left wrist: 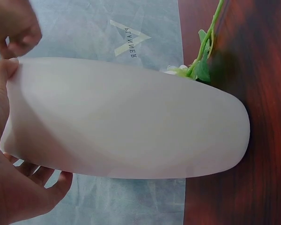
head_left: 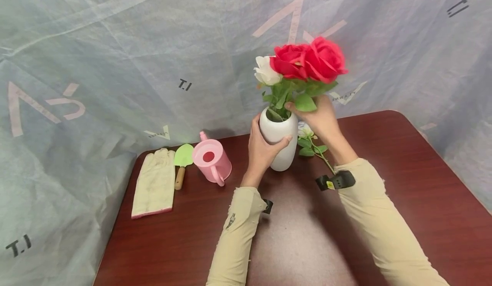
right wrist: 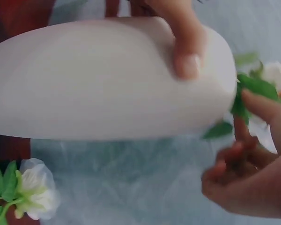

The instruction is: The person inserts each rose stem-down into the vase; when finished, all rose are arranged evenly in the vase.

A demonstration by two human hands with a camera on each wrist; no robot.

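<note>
A white vase [head_left: 283, 149] stands on the table, gripped near its top by my left hand [head_left: 263, 151], thumb on the near side. Two red roses [head_left: 325, 59] and a white rose [head_left: 267, 71] rise above its mouth, with green leaves [head_left: 282, 96] around the stems. My right hand [head_left: 320, 115] is at the rim and pinches a red rose low on its stem, among the leaves. In the right wrist view, the thumb and fingers of the right hand [right wrist: 257, 173] meet by the green leaves at the vase mouth. The stem ends are hidden inside the vase.
Another white rose [head_left: 306, 130] lies on the table behind my right wrist. To the left are a pink watering can [head_left: 215, 166], a green trowel [head_left: 183, 154] with a wooden handle, and pale work gloves [head_left: 155, 183]. A grey sheet [head_left: 115, 64] hangs behind the table [head_left: 184, 243].
</note>
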